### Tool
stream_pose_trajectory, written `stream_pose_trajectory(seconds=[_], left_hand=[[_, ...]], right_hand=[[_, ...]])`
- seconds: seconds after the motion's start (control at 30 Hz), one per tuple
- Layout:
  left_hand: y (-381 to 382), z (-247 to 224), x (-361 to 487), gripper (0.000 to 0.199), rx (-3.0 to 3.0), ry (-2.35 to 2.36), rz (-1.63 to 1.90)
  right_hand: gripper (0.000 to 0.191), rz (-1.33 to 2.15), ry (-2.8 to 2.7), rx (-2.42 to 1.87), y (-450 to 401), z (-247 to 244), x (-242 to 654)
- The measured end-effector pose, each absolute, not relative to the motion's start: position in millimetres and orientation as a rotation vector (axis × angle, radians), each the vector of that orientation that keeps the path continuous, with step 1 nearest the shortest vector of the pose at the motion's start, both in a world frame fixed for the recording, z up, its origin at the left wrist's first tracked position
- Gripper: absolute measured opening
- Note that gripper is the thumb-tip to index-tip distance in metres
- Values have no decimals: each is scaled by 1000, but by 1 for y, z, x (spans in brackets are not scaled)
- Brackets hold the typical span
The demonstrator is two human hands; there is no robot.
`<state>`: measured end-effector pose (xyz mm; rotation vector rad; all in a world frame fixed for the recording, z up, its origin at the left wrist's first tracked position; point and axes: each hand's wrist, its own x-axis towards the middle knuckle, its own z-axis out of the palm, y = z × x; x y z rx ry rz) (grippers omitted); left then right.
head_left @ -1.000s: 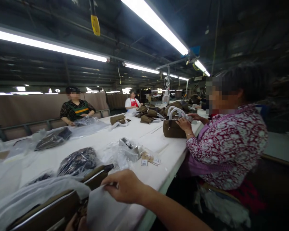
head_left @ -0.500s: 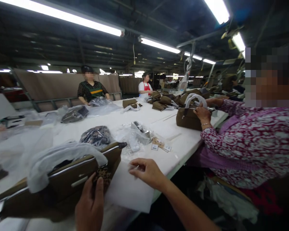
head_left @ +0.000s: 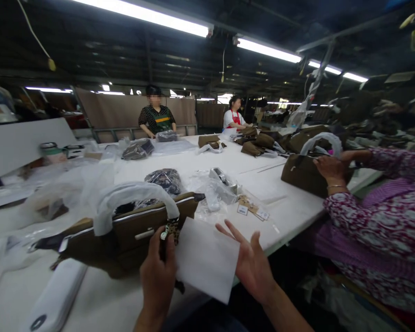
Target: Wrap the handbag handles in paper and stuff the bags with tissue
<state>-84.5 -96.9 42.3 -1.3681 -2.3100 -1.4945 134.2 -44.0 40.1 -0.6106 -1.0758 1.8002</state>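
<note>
A brown handbag (head_left: 124, 240) with a zipped top lies tilted on the table in front of me, its handle (head_left: 134, 191) wrapped in white padding. My left hand (head_left: 159, 263) pinches a leopard-print strap (head_left: 173, 229) with a shiny metal piece, hanging at the handle's right base. Against the bag's right end leans a thin white sheet (head_left: 207, 260), tilted up. My right hand (head_left: 254, 263) is at that sheet's right edge, palm up and fingers spread, gripping nothing; whether it touches the sheet I cannot tell.
Behind the bag are a plastic-wrapped dark bundle (head_left: 164, 180), a clear tape dispenser (head_left: 221, 184) and paper tags (head_left: 251, 207). A white power bank-like object (head_left: 57, 295) lies at front left. At right, a co-worker's hands (head_left: 332, 168) hold another brown bag (head_left: 299, 175). Two people stand across the table.
My view has turned left. My right hand has gone from fingers curled together to spread open. The white sheet now stands more upright. My left hand remains at the leopard-print strap.
</note>
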Motion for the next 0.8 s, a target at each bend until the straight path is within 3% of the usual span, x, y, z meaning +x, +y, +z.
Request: stream_pose_trajectory(seconds=[0.17,0.33,0.5,0.8], left_hand=[[-94,42,-76,44,-1367,-2370,-1495],[-96,50,-80,50,-1443,-2421,-1554],[-111,73,-99,61,-1465,-2730,-1804],[-129,109,-84,58,-1633,-2875,-2102]], right_hand=[[90,1584,-1612,-736,-89,19,144],[49,1331,-1618,-1043,-84,27,126],[46,1509,-1586,-989,-59,23,139],[52,1938,-1526,-738,-47,18,113]])
